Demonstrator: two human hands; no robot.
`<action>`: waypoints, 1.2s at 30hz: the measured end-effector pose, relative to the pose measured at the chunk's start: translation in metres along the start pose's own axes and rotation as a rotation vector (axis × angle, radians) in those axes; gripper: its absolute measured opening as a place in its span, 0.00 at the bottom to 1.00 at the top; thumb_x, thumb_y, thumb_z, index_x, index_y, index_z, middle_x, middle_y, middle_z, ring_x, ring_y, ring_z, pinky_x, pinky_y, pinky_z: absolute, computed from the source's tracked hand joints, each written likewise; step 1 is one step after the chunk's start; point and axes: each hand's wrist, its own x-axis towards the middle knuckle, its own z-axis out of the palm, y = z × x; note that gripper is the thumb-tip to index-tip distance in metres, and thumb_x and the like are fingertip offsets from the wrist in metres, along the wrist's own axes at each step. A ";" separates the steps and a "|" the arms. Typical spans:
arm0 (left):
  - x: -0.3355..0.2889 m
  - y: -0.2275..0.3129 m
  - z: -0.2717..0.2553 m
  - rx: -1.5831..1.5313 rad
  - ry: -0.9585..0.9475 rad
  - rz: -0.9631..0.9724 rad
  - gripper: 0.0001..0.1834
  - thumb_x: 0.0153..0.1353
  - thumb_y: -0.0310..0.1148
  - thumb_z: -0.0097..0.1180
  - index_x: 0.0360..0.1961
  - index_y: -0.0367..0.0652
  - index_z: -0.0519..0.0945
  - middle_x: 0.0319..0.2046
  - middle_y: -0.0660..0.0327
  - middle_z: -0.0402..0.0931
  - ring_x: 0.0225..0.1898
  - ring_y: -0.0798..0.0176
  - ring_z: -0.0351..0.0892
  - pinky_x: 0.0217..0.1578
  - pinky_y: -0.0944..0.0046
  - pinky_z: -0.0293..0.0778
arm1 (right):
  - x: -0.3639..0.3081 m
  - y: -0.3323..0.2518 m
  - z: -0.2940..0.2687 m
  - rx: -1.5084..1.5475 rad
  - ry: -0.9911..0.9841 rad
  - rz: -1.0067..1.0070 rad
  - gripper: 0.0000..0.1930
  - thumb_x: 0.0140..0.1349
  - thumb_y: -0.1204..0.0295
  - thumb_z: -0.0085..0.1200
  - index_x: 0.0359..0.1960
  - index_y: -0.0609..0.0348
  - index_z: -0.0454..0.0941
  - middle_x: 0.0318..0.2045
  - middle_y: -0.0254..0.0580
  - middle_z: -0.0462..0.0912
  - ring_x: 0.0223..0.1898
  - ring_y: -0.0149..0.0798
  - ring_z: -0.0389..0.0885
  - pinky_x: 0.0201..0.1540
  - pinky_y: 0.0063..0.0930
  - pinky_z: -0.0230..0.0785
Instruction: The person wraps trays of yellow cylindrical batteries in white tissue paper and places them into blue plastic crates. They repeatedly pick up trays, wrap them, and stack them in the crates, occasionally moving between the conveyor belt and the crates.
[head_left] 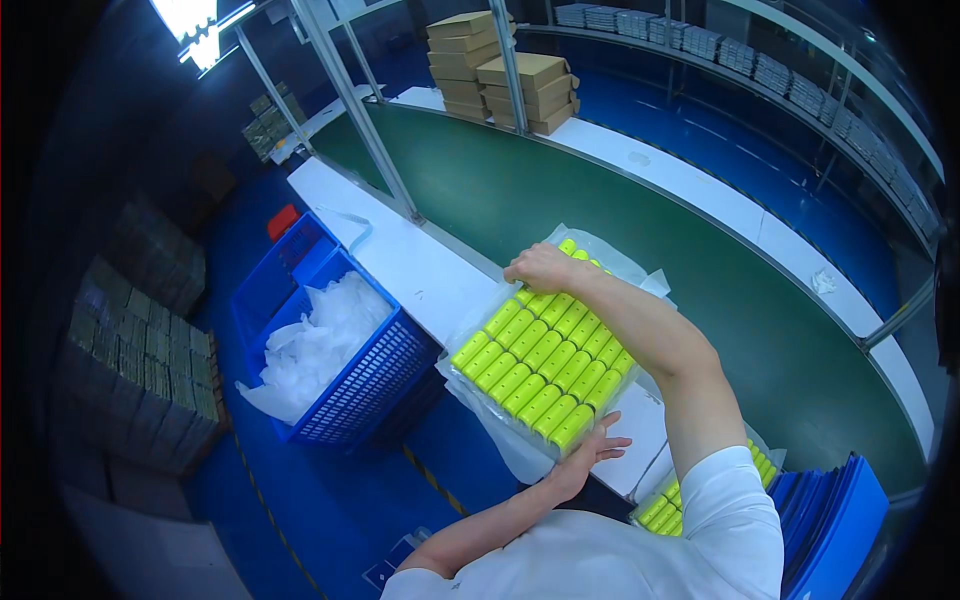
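Note:
In front of me is a clear tray [572, 449] packed with rows of yellow-green cylindrical pieces [541, 352]. White translucent sheeting [500, 425] sticks out around it. My right hand [545, 268] reaches across to the far left side, its fingers bent down over the tray's edge. At the near corner, my left hand [590, 455] rests against the tray's side with fingers stretched apart. A second tray of similar pieces [662, 513] lies partly behind my right sleeve.
A blue crate [352, 385] of crumpled white bags [320, 345] stands to the left. Beyond runs a green conveyor belt [640, 215] with metal posts [365, 125]. Cardboard boxes [525, 75] are stacked at the far side. Blue panels [835, 520] stand at lower right.

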 end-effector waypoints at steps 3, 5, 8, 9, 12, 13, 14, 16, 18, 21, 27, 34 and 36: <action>0.012 -0.007 -0.004 -0.274 0.019 -0.137 0.39 0.75 0.57 0.33 0.75 0.39 0.47 0.71 0.47 0.57 0.59 0.50 0.75 0.58 0.53 0.71 | -0.010 0.008 0.021 -0.025 -0.007 0.054 0.14 0.54 0.75 0.55 0.42 0.46 0.83 0.34 0.38 0.87 0.41 0.46 0.85 0.41 0.43 0.76; 0.006 -0.008 0.000 -0.318 0.010 -0.329 0.40 0.75 0.59 0.33 0.74 0.37 0.50 0.69 0.46 0.61 0.57 0.51 0.76 0.59 0.54 0.71 | -0.012 0.001 0.029 0.010 -0.013 0.131 0.14 0.54 0.76 0.55 0.42 0.48 0.83 0.38 0.38 0.86 0.47 0.46 0.82 0.49 0.44 0.71; -0.008 0.004 0.008 0.035 -0.225 -0.532 0.38 0.75 0.56 0.37 0.72 0.35 0.55 0.66 0.48 0.66 0.56 0.54 0.77 0.60 0.56 0.70 | -0.020 -0.007 0.030 0.077 0.165 0.185 0.14 0.57 0.74 0.55 0.45 0.50 0.82 0.45 0.39 0.83 0.53 0.45 0.79 0.57 0.44 0.66; -0.017 0.012 0.010 0.220 -0.339 -0.578 0.36 0.75 0.54 0.39 0.72 0.35 0.57 0.65 0.48 0.67 0.56 0.55 0.77 0.60 0.57 0.70 | -0.020 -0.015 0.028 0.130 0.285 0.182 0.13 0.58 0.73 0.55 0.46 0.51 0.81 0.47 0.40 0.82 0.54 0.45 0.77 0.59 0.44 0.64; -0.058 0.090 0.003 0.492 -0.379 -0.102 0.25 0.69 0.31 0.56 0.65 0.32 0.69 0.54 0.53 0.79 0.53 0.59 0.80 0.57 0.61 0.73 | -0.050 -0.051 0.004 0.229 0.604 0.260 0.14 0.61 0.70 0.56 0.49 0.55 0.80 0.50 0.42 0.80 0.56 0.47 0.75 0.62 0.44 0.62; -0.064 0.124 -0.007 0.489 -0.235 0.107 0.20 0.68 0.28 0.56 0.59 0.31 0.75 0.48 0.51 0.82 0.49 0.57 0.83 0.54 0.60 0.76 | -0.072 -0.059 -0.010 0.226 0.707 0.325 0.14 0.62 0.69 0.56 0.49 0.56 0.79 0.51 0.42 0.80 0.56 0.47 0.75 0.62 0.44 0.62; -0.062 0.137 -0.034 0.386 -0.068 0.358 0.16 0.68 0.26 0.53 0.55 0.30 0.77 0.44 0.49 0.83 0.46 0.56 0.84 0.52 0.58 0.78 | -0.100 -0.070 -0.017 0.234 0.817 0.442 0.14 0.63 0.69 0.57 0.49 0.57 0.79 0.51 0.43 0.79 0.56 0.49 0.75 0.61 0.43 0.63; -0.028 0.185 -0.087 0.479 0.271 0.616 0.16 0.68 0.25 0.53 0.55 0.30 0.76 0.47 0.52 0.82 0.49 0.59 0.82 0.54 0.60 0.75 | -0.165 -0.097 -0.008 0.267 1.030 0.753 0.14 0.63 0.70 0.57 0.49 0.58 0.79 0.52 0.46 0.78 0.57 0.49 0.75 0.59 0.42 0.66; -0.001 0.218 -0.146 0.770 0.351 0.556 0.24 0.70 0.30 0.51 0.63 0.30 0.68 0.59 0.47 0.73 0.62 0.55 0.71 0.64 0.56 0.65 | -0.211 -0.143 0.021 0.452 1.207 1.113 0.15 0.64 0.71 0.56 0.51 0.60 0.78 0.53 0.47 0.78 0.57 0.47 0.75 0.58 0.39 0.68; 0.039 0.204 -0.250 0.712 0.181 0.218 0.31 0.71 0.36 0.50 0.70 0.31 0.60 0.69 0.47 0.61 0.71 0.53 0.59 0.70 0.57 0.52 | -0.214 -0.224 0.079 0.805 1.261 1.414 0.23 0.63 0.69 0.58 0.59 0.63 0.72 0.58 0.50 0.73 0.61 0.47 0.71 0.62 0.38 0.65; 0.066 0.169 -0.247 0.276 -0.089 -0.129 0.29 0.72 0.38 0.46 0.69 0.33 0.61 0.63 0.51 0.68 0.64 0.57 0.68 0.64 0.58 0.63 | -0.142 -0.280 0.103 0.653 1.239 1.410 0.31 0.65 0.69 0.56 0.68 0.63 0.62 0.65 0.54 0.64 0.67 0.49 0.62 0.69 0.37 0.56; 0.082 0.174 -0.240 0.394 -0.038 -0.118 0.28 0.72 0.44 0.46 0.63 0.32 0.68 0.56 0.52 0.73 0.57 0.58 0.72 0.60 0.59 0.65 | -0.145 -0.269 0.120 1.005 1.493 1.340 0.28 0.69 0.67 0.48 0.68 0.65 0.62 0.66 0.52 0.66 0.68 0.43 0.63 0.70 0.36 0.55; 0.087 0.171 -0.245 0.407 -0.020 -0.119 0.28 0.72 0.45 0.47 0.62 0.32 0.69 0.55 0.53 0.74 0.57 0.59 0.72 0.60 0.59 0.65 | -0.139 -0.269 0.118 1.038 1.580 1.303 0.27 0.70 0.67 0.48 0.68 0.66 0.62 0.65 0.52 0.68 0.68 0.43 0.64 0.69 0.35 0.55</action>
